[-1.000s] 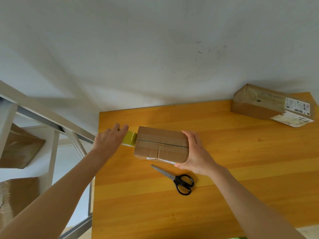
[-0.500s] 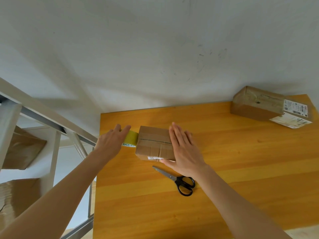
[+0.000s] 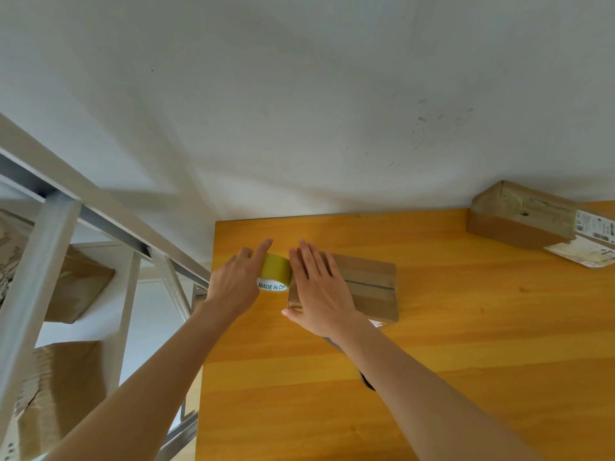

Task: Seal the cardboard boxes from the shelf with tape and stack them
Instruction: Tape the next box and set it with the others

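Cardboard boxes [image 3: 80, 287] on the shelf [image 3: 50, 234] look yet to be sealed, and nothing is stacked. The left hand [image 3: 233, 284] grips the tape roll [image 3: 274, 277]. Just right of it, the right hand [image 3: 321, 291] presses flat on the small box [image 3: 369, 284], fingers [image 3: 307, 261] straight and close together. A second box [image 3: 512, 214] sits at the table's [image 3: 466, 344] far right.

The left hand [image 3: 234, 287] grips the tape roll [image 3: 274, 272] beside the cardboard box [image 3: 369, 281]; the right hand [image 3: 321, 294] presses flat on it, fingers straight.
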### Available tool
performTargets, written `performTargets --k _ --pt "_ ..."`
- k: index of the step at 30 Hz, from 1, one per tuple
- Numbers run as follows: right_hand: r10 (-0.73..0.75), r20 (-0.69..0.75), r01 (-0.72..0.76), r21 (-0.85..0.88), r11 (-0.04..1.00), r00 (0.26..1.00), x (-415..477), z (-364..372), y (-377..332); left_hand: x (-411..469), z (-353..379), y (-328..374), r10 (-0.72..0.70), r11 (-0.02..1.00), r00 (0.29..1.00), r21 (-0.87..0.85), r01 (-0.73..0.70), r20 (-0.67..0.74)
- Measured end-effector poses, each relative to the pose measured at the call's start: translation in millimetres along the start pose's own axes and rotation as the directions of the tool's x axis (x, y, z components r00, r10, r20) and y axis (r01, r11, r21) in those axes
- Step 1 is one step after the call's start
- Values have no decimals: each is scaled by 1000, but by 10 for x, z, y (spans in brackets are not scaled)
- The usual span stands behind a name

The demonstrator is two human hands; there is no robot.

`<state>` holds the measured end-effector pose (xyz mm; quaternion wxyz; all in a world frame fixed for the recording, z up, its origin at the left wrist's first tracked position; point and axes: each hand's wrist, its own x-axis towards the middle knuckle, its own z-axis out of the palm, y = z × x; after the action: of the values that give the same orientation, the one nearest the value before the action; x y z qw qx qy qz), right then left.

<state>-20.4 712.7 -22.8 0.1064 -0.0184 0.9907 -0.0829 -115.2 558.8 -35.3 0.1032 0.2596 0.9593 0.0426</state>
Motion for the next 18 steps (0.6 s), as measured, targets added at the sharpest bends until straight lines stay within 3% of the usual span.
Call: performTargets --k 3,8,13,15,18 --pt "45 39 -46 18 999 998 74 -95 -14 -8 -50 -30 -4 1000 1000 -28 4 -26" --pt "57 -63 -52 75 996 996 76 -279 39 7 -246 3 38 997 993 -60 -45 -111" --pt "130 -178 -68 319 946 975 18 -506 203 28 -571 117 -53 918 948 -390 -78 -314" --pt "136 -200 -45 401 915 970 -23 -587 300 64 -660 201 -146 844 949 -535 -28 -279" --pt "137 -208 -19 488 873 969 -117 -634 410 61 -690 417 -164 733 967 -681 -15 -197"
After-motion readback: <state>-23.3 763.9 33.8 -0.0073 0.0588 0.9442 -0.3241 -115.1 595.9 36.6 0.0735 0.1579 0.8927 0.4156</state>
